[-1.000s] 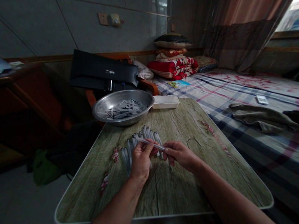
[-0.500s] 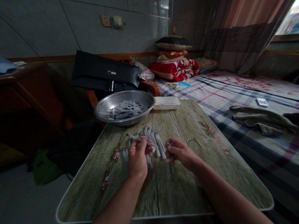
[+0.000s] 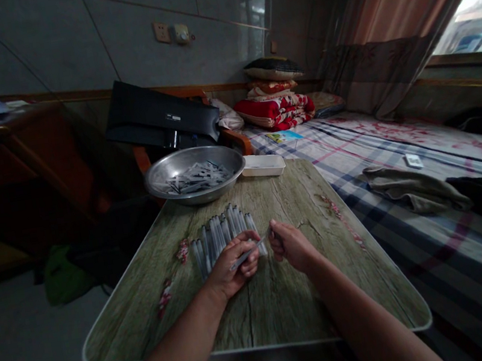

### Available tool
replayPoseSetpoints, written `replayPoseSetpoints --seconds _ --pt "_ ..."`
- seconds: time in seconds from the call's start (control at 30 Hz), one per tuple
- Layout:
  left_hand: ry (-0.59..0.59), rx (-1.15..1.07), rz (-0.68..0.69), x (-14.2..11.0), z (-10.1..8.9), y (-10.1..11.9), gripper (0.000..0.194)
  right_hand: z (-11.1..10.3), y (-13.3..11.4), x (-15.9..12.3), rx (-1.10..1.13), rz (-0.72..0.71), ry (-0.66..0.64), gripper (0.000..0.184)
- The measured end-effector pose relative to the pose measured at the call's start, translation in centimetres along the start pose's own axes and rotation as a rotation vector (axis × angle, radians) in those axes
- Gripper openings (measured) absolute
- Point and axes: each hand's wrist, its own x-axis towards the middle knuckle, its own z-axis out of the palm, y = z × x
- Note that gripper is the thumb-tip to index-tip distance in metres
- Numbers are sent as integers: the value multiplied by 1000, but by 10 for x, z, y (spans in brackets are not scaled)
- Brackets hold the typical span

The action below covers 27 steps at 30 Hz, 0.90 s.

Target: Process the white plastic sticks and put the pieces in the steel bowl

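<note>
A slim, clear-and-white plastic tube (image 3: 249,254) is held in the air above the counter, slanting up from the left hand (image 3: 231,267) toward the right hand (image 3: 292,247). The left grip is clenched around the tube's near part, with the fingers curled over it and its lower end poking out past them. The far tip reaches the curled fingers of the right hand, but the view cannot settle whether that grip is closed on the tube or only beside it.

Just beyond the hands, a tight row of similar slender tubes (image 3: 226,234) lies side by side on the wood-patterned counter (image 3: 270,307), and the left hand rests close against its near end. Farther along the counter sits a round stainless-steel bowl (image 3: 190,150) holding a loose heap of small clear-and-white plastic pieces (image 3: 195,178), with a shallow white rectangular tray (image 3: 263,165) just beside it.

To the right of the counter stretches a bed with a blue-and-white plaid sheet (image 3: 355,153), carrying a crumpled olive cloth (image 3: 411,190). A folded red-and-white quilt (image 3: 273,111) is stacked at its far end. Behind the bowl, a flat black monitor (image 3: 157,111) leans on a wooden chair.
</note>
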Motion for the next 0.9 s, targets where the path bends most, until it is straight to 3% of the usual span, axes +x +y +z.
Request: replayPoseSetpoints --seconds 0.13,0.23,0.3,0.47,0.67,0.77,0.9 --pt "7 -109 36 3 -2 -1 15 -1 1 1 -40 -9 -1 51" --pt "79 -119 136 4 -1 -2 26 0 0 1 -49 -12 47 53" --pt "144 -25 201 5 0 -4 33 1 -1 0 -66 -21 91 54" --pt "339 267 404 9 1 -10 29 3 0 1 -87 -15 134 54" --pt "381 192 391 13 0 -9 39 5 5 4 -117 -101 104 46" --pt "399 160 407 13 0 -8 41 7 3 2 -66 -180 87 33" --pt "407 147 407 13 -1 -8 41 7 -1 -1 61 -98 68 38"
